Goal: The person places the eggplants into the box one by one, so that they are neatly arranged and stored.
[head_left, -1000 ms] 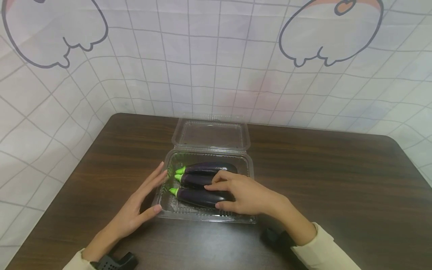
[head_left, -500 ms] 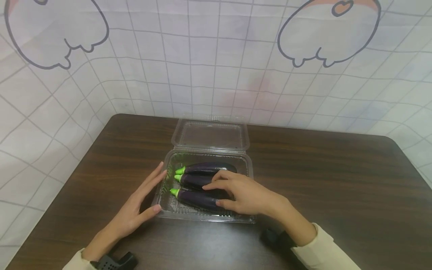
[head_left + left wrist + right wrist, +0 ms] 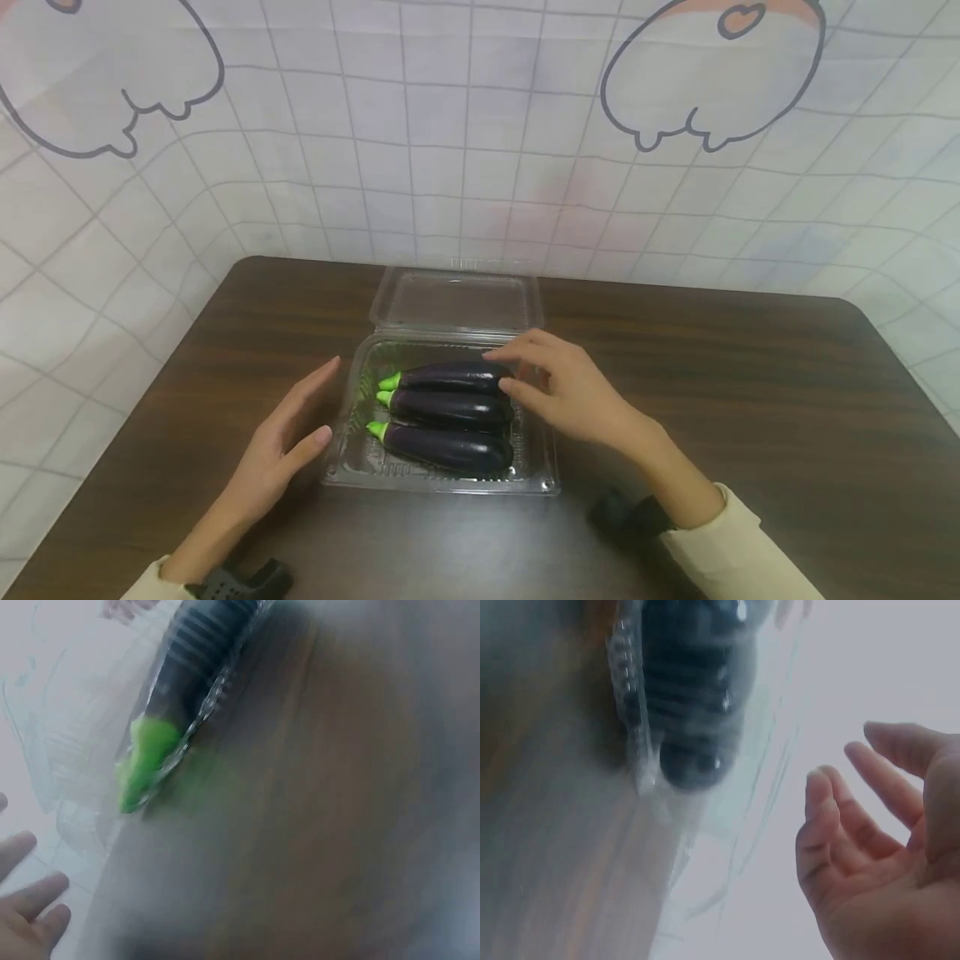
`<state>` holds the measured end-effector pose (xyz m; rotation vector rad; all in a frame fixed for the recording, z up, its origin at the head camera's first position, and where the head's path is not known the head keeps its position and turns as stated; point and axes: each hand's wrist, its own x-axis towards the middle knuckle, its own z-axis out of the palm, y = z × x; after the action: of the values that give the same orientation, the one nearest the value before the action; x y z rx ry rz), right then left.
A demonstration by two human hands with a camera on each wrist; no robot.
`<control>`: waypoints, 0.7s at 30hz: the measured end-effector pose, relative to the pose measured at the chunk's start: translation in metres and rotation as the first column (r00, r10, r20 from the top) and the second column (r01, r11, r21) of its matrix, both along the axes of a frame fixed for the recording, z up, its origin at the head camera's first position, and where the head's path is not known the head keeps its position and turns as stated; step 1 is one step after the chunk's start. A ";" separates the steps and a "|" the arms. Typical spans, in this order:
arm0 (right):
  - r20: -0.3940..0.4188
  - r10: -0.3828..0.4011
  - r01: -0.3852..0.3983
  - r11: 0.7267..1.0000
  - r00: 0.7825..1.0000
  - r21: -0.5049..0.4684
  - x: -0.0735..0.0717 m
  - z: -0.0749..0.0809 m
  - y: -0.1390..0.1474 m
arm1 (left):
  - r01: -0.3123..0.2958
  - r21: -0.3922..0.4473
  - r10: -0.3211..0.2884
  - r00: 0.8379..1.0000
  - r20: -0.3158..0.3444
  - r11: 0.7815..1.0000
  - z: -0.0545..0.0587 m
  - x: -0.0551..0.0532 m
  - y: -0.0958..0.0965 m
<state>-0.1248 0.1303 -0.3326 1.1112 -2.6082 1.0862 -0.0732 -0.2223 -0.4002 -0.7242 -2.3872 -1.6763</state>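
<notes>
"Where are the eggplants?"

"All three eggplants (image 3: 450,410) lie side by side in the clear box (image 3: 442,483), green tops to the left. The lid (image 3: 457,300) is folded back behind them."

"Is anyone holding one?"

"No. The left hand (image 3: 270,450) is loose, just beside the box. The right hand (image 3: 577,392) has softly bent fingers over the box's right side, near the far eggplant, but it grips nothing."

"What part are they on?"

"I think they're fixing how the eggplants sit in the box, and that looks almost done."

"What would the next move need?"

"My guess: to use the lid, a hand must reach past the eggplants and pinch the thin edge gently."

"Any words to read?"

"None I can see. The box shows no label, and the wall sheet (image 3: 435,108) has just lines and cartoon shapes (image 3: 697,92)."
</notes>
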 end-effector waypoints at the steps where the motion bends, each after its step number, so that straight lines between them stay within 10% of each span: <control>1: 0.011 -0.032 0.033 0.999 0.999 -0.026 -0.002 0.001 0.002 | -0.032 -0.011 0.032 0.999 0.023 0.999 0.003 -0.002 -0.001; 5: 0.110 -0.161 0.172 0.980 0.981 -0.096 -0.011 0.005 0.013 | -0.097 0.058 0.089 0.988 0.124 0.994 0.020 -0.016 -0.003; 10: 0.283 -0.264 0.313 0.938 0.922 -0.146 -0.024 0.005 0.022 | -0.067 0.274 0.010 0.979 0.203 0.959 0.039 -0.043 -0.014; 21: 0.671 -0.257 0.523 0.821 0.695 -0.227 -0.052 0.002 0.030 | -0.009 0.497 -0.180 0.926 0.331 0.868 0.048 -0.082 -0.022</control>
<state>-0.1766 0.1604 -0.3309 0.0493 -2.6245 1.9964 -0.1549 -0.2441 -0.3522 -0.4617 -1.9849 -2.5150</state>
